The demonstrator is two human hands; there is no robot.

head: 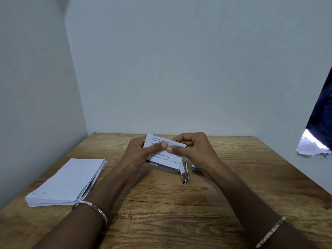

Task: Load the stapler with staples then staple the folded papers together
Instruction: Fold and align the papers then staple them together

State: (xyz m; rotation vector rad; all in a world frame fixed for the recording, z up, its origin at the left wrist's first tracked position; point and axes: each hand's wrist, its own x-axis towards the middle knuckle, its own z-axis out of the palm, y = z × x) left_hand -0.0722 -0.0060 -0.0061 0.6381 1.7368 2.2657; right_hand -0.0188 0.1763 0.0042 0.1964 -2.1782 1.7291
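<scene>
I hold a small bundle of folded printed papers (166,159) above the middle of the wooden table (161,203). My left hand (140,153) grips its left side, thumb on top. My right hand (194,151) pinches its right side, thumb on the printed face next to the left thumb. A silver and blue stapler (184,174) lies on the table just below the bundle's right corner, partly hidden by the papers. A small blue box (196,168), perhaps staples, peeks out under my right wrist.
A stack of folded white papers (66,184) lies at the table's left side near the wall. The table sits in a corner of pale walls. At the far right edge hang dark cloth and crumpled white paper (312,146).
</scene>
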